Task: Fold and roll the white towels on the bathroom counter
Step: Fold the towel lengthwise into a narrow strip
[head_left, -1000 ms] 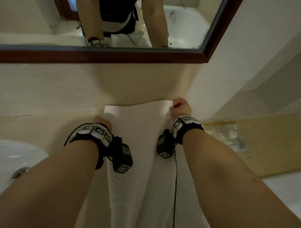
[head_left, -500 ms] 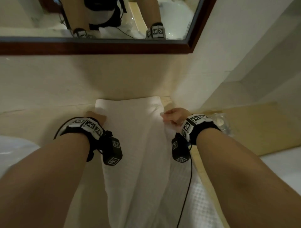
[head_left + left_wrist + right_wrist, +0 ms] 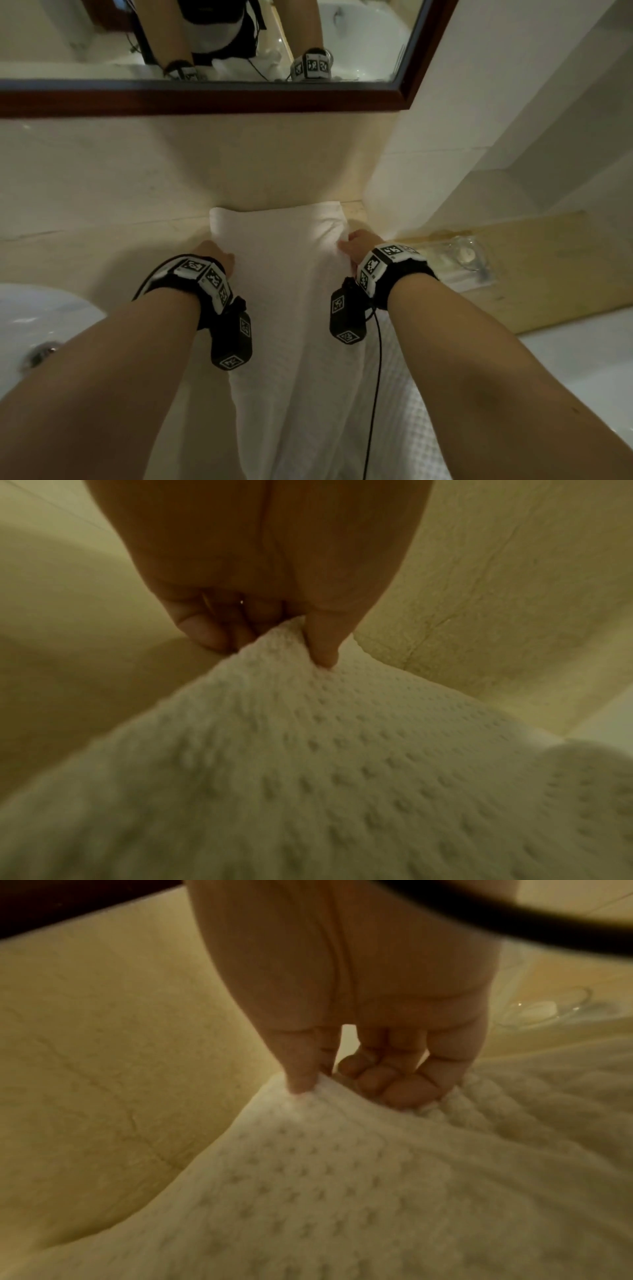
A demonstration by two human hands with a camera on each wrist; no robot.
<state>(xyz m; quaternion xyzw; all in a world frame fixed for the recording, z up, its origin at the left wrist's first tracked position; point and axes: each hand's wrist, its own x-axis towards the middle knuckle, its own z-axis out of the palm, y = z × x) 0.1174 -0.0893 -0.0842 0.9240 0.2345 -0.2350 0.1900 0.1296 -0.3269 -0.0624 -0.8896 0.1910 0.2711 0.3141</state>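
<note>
A long white waffle-weave towel [image 3: 284,291] lies folded lengthwise on the beige counter, its far end against the back wall. My left hand [image 3: 215,255] pinches its left edge. In the left wrist view the thumb and curled fingers [image 3: 212,634] clamp a raised ridge of the towel [image 3: 308,750]. On the other side my right hand [image 3: 356,245] pinches the right edge, a little farther back. The right wrist view shows the thumb and curled fingers [image 3: 394,1088] gripping a fold of the towel [image 3: 342,1177]. A second layer of towel [image 3: 411,411] spreads lower right.
A white sink basin [image 3: 34,329] with a drain sits at the left. A clear glass dish [image 3: 469,257] rests on a wooden tray [image 3: 565,267] at the right. A dark-framed mirror [image 3: 205,99] hangs on the back wall. The side wall [image 3: 479,137] is close on the right.
My right hand has slid back from the towel's far right corner toward me along the right edge. The left hand keeps its hold on the left edge. The camera view shifted.
</note>
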